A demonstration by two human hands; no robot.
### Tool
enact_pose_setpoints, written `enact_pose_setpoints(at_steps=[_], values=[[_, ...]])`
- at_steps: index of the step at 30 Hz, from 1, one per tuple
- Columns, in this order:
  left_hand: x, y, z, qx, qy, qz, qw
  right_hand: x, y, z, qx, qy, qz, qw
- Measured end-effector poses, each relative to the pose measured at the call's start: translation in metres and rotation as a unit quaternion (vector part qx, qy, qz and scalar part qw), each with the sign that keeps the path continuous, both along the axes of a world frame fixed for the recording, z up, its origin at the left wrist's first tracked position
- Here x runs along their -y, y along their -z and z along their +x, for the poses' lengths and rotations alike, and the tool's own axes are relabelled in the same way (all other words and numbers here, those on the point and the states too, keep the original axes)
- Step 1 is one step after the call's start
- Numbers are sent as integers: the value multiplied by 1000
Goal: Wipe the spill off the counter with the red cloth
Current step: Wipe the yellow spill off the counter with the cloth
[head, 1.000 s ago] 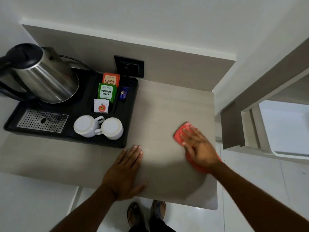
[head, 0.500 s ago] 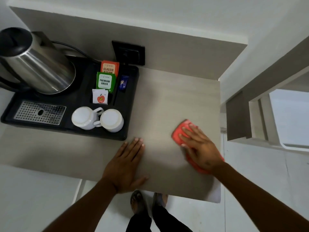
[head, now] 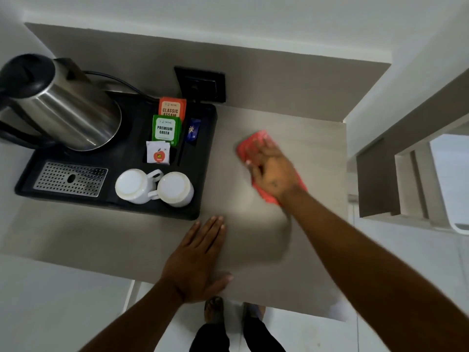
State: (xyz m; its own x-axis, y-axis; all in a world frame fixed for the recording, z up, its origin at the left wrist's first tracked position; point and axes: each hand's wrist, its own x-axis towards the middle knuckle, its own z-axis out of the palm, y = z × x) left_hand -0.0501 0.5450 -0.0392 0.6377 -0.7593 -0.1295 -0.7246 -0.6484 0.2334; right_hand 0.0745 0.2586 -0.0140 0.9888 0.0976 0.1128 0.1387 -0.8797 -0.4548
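Observation:
The red cloth [head: 250, 146] lies flat on the grey counter [head: 312, 153], right of the black tray. My right hand [head: 272, 171] presses down on the cloth with fingers spread, covering most of it; it looks motion-blurred. My left hand [head: 196, 257] rests palm-down on the counter near its front edge, fingers together and holding nothing. No spill shows on the counter surface.
A black tray [head: 205, 158] at the left carries a steel kettle [head: 66, 107], two upturned white cups [head: 153, 186], tea sachets [head: 166, 129] and a drip grate [head: 69, 179]. A wall socket [head: 200, 83] sits behind. The counter ends at the right edge [head: 345, 189].
My right hand has slid the red cloth away from me and leftward, toward the back of the counter. My left hand stays planted near the front edge.

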Motion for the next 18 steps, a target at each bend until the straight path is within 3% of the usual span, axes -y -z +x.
enact_pose_setpoints(at_steps=[3,8,12,15,18], values=[[-1,1,4,2,-4,-12,1000,-16,8,-78,2,-62,-6,998],[6,4,4,3,2,-39,999,48,11,-177,-12,57,5,998],[13,16,37,27,54,-54,997,76,-5,-150,31,266,-30,963],[20,23,31,14,28,-49,998,65,-3,-101,-9,280,-19,960],[16,35,19,9,-5,-28,1000,8,16,-100,-30,165,-18,986]])
